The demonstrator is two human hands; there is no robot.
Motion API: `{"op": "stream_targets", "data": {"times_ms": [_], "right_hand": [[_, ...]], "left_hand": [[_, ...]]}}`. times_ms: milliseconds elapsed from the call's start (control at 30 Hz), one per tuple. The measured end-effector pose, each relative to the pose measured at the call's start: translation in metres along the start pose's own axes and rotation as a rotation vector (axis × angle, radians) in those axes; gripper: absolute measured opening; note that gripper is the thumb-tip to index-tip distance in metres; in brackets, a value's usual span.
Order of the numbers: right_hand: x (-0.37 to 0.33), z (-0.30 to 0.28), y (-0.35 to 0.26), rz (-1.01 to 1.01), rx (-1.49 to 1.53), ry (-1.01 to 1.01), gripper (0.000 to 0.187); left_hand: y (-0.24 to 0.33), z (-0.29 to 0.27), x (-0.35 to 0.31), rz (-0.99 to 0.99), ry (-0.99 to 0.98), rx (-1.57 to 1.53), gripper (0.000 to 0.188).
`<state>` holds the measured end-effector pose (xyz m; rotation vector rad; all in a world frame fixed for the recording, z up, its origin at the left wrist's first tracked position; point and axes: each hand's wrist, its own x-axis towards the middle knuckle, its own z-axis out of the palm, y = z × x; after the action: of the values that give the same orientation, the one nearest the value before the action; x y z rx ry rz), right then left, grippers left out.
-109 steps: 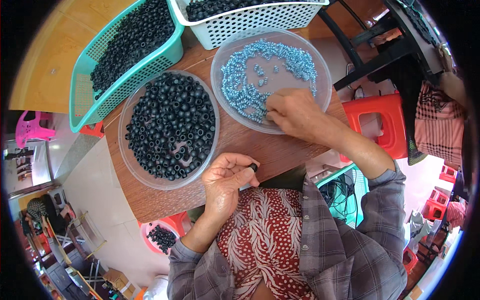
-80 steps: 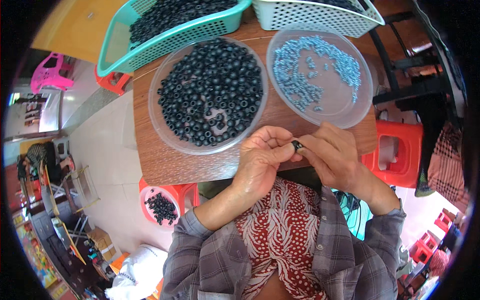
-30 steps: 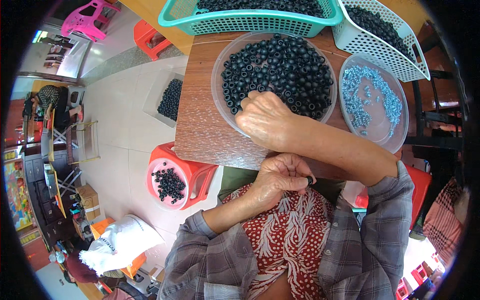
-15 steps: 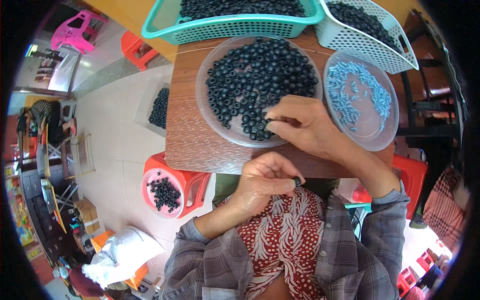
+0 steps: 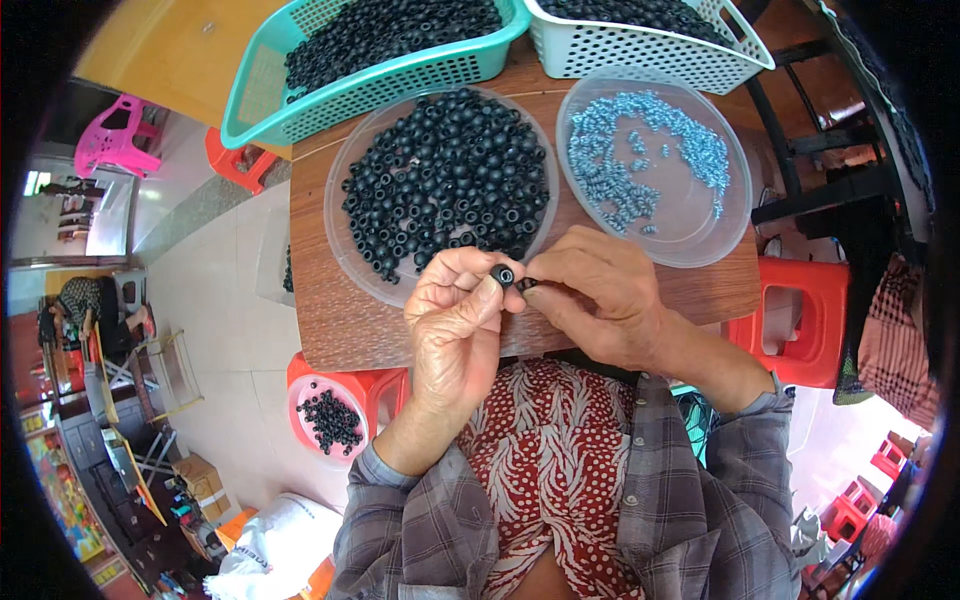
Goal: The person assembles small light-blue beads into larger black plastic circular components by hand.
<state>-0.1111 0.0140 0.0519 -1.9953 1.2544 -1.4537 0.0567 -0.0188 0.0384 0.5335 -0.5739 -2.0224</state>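
My left hand (image 5: 455, 325) is closed in a pinch on a small black round knob (image 5: 502, 275) with a hole in its end. Close beside it, my right hand (image 5: 605, 295) pinches another small black knob (image 5: 528, 284), partly hidden by the fingers. Both hands are above the table's near edge. Just beyond them, a clear round tub (image 5: 337, 245) holds many loose black knobs (image 5: 455, 165). Another clear tub (image 5: 690, 215), to its right, contains small shiny blue-silver pieces (image 5: 600, 170), too small to name.
A green basket (image 5: 390, 88) and a white basket (image 5: 640, 52), both full of black pieces, stand at the back of the brown table (image 5: 320, 310). A red stool (image 5: 388, 385) with a dish of black pieces (image 5: 332, 422) is at the left; another red stool (image 5: 805, 350) is at the right.
My right hand has come back from the tub with a knob, toward my body. My left hand has risen to meet it. The view has shifted, moving the table contents leftward and up.
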Motion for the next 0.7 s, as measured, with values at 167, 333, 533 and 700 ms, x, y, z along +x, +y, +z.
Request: {"op": "stream_targets", "data": {"times_ms": [167, 333, 533, 700], "right_hand": [[-0.010, -0.007, -0.008, 0.226, 0.159, 0.153, 0.015], [-0.016, -0.010, -0.014, 0.396, 0.424, 0.269, 0.015], [-0.019, -0.024, -0.007, 0.366, 0.270, 0.260, 0.017], [-0.014, -0.030, -0.004, 0.116, -0.089, 0.139, 0.022]], "left_hand": [[-0.012, 0.010, 0.007, 0.001, -0.066, -0.087, 0.018], [-0.026, 0.026, 0.009, -0.036, -0.022, -0.035, 0.019], [-0.024, 0.020, 0.011, -0.041, -0.041, 0.023, 0.015], [-0.025, 0.020, 0.008, -0.033, -0.009, 0.098, 0.016]]}}
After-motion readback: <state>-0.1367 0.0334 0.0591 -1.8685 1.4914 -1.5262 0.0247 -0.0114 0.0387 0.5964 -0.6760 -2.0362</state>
